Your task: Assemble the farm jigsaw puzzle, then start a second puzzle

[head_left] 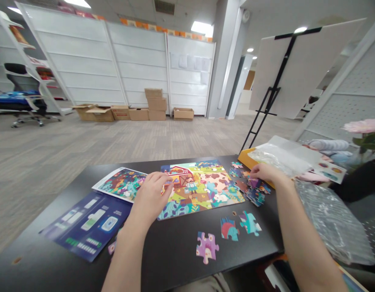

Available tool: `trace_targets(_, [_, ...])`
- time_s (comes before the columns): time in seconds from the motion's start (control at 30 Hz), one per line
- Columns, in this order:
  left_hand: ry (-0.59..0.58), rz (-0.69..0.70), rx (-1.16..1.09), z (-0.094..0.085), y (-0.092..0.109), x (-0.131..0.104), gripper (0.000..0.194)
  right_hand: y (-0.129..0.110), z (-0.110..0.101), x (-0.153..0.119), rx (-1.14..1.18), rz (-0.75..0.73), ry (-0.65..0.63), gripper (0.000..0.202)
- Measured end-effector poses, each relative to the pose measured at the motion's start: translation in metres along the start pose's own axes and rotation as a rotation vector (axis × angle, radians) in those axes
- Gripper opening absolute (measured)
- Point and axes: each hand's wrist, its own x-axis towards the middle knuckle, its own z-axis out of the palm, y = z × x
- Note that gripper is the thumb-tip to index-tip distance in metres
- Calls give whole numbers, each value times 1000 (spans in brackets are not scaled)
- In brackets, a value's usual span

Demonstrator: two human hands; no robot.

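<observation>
A farm picture puzzle (202, 186) with a red barn and a cow lies on the black table. Over its left edge is my left hand (153, 194), fingers apart and bent, with nothing visible in it. My right hand (262, 173) is at a pile of loose puzzle pieces (256, 196) right of the picture, its fingers pinched together at a purple piece; whether it is lifted is unclear. Nearer to me lie a purple piece (207, 247), a red and teal piece (229, 229) and a teal piece (250, 223). Another purple piece (112, 247) is partly hidden by my left forearm.
A picture sheet (120, 183) and a dark blue leaflet (86, 223) lie at the left of the black table (172, 259). An orange-edged box (246, 159) with plastic wrapping stands at the right, near a clear plastic bag (330, 219) and a flower (363, 125).
</observation>
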Motion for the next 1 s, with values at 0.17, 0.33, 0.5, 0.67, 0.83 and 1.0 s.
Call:
trace_targets(0.17, [-27, -14, -8, 3, 4, 1, 17, -6, 3, 2, -25, 38, 100, 10])
trace_targets(0.33, [-33, 0, -8, 4, 2, 0, 18, -36, 9, 1, -46, 45, 221, 30])
trace_targets(0.5, [-44, 3, 24, 2, -2, -3, 19, -61, 19, 1, -94, -6, 216, 49])
trace_targets(0.67, [-25, -1, 25, 2, -1, -3, 17, -57, 23, 5, -51, -37, 167, 46])
trace_targets(0.83, [-25, -6, 22, 2, 1, -2, 17, -46, 17, 5, 172, -45, 220, 34])
trace_targets(1.0, [-38, -9, 17, 1, 3, -1, 17, -48, 5, -4, 588, -90, 202, 40])
